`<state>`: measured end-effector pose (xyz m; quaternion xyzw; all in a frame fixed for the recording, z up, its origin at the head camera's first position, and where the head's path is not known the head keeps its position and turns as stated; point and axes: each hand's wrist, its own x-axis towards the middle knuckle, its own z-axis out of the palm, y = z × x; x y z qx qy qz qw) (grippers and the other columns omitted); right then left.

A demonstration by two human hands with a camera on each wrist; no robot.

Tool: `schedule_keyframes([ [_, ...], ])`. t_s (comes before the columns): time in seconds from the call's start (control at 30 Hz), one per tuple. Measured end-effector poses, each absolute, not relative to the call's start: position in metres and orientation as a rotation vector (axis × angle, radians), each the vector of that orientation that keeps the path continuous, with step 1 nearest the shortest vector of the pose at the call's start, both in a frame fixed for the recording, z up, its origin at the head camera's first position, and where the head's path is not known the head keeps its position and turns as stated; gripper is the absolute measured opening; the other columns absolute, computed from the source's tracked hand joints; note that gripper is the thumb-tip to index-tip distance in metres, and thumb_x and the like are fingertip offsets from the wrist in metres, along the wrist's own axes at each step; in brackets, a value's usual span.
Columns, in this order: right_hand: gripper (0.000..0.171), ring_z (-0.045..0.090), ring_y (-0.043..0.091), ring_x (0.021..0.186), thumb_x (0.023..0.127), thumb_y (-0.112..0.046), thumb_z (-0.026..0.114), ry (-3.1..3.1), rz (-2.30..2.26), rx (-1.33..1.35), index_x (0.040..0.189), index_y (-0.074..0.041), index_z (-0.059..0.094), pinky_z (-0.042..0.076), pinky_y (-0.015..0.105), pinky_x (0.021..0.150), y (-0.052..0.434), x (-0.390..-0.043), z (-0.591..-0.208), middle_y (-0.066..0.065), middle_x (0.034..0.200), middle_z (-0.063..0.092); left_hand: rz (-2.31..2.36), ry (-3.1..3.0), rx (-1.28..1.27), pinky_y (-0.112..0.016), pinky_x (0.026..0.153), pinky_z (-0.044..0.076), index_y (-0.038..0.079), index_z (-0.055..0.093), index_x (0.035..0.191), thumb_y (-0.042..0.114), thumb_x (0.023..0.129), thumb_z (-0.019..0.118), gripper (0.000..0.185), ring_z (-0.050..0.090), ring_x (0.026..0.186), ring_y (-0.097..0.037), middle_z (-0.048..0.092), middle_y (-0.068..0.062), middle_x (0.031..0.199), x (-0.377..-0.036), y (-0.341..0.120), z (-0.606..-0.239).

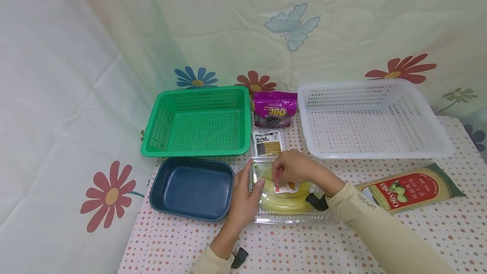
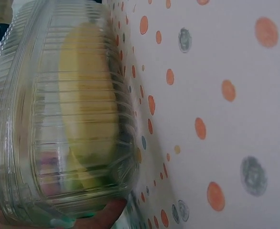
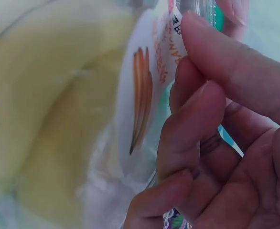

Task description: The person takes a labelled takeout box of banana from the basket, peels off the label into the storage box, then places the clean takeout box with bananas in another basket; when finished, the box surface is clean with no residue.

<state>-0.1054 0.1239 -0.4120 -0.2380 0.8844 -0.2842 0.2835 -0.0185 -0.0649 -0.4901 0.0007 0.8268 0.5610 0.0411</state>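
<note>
While left hand (image 1: 243, 198) braces clear clamshell box (image 1: 262, 217) of bananas (image 1: 283, 202) against bench (image 1: 380, 240), right hand (image 1: 294, 168) grip pinches lid edge above label (image 1: 287, 188); navy tray (image 1: 192, 188) just left.

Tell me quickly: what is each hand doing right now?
Left hand: grips the left end of the clear banana box.
Right hand: fingers curled on top of the box at its label.
</note>
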Motion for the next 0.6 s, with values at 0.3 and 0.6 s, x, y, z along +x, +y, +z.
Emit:
schedule_keyframes([
  [0.3, 0.015, 0.058, 0.011, 0.06, 0.078, -0.009, 0.085, 2.286, -0.807, -0.639, 0.072, -0.018, 0.074, 0.049, 0.029, 0.062, 0.133, -0.112, -0.412, -0.005, 0.065, 0.065, 1.719, 2.52, -0.001, -0.061, 0.119, 0.03, 0.03, 0.027, 0.163, 0.039, 0.103, 0.06, 0.069, 0.037, 0.147, -0.036, 0.037, -0.019, 0.156, -0.019, -0.065, -0.489],
  [0.6, 0.011, 0.055, 0.01, 0.062, 0.079, -0.009, 0.084, 2.203, -0.874, -0.643, 0.074, -0.014, 0.075, 0.047, 0.027, 0.06, 0.138, -0.114, -0.408, -0.003, 0.067, 0.064, 1.71, 2.529, -0.007, -0.061, 0.119, 0.031, 0.032, 0.027, 0.162, 0.037, 0.102, 0.062, 0.07, 0.037, 0.147, -0.037, 0.037, -0.02, 0.156, -0.019, -0.065, -0.49],
])
